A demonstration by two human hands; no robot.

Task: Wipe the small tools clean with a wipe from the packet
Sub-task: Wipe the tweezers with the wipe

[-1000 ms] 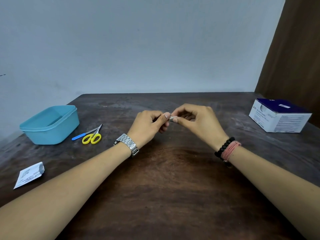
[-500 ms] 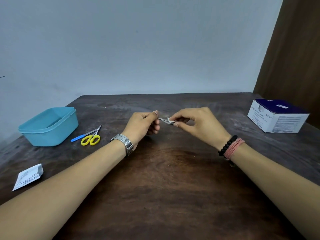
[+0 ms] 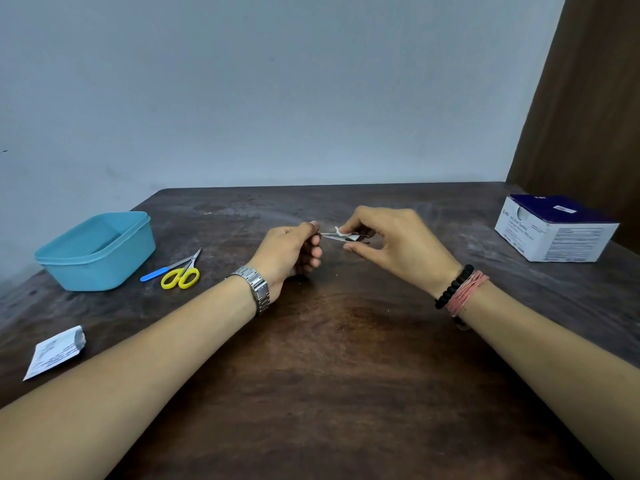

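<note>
The left hand point(image 3: 292, 251), with a metal watch point(image 3: 258, 289) at its wrist, is curled round one end of a thin metal tool point(image 3: 337, 236) and holds it level above the middle of the dark wooden table point(image 3: 329, 375); the right hand point(image 3: 398, 244), with a black bead bracelet point(image 3: 453, 285) and a pink cord band point(image 3: 467, 292) at its wrist, pinches a small white wipe point(image 3: 341, 231) against the tool's other end between thumb and fingers; the two hands sit just apart, joined by the tool, which looks like tweezers, though it is too slim to be sure; nearest on the left, close to the table's edge, lies a torn white packet point(image 3: 55, 351), flat and well apart from the hands; farther back on the left lie yellow-handled scissors point(image 3: 183, 271) with their blades pointing away, and just beside them a small tool with a blue handle point(image 3: 154, 274), the two touching or nearly so; behind these stands an open blue tub point(image 3: 97, 252); at the far right stands a white and dark blue box point(image 3: 554, 228), well apart from the hands; a pale wall point(image 3: 277, 98) rises behind the table, with a brown curtain point(image 3: 588, 98) at the right.
</note>
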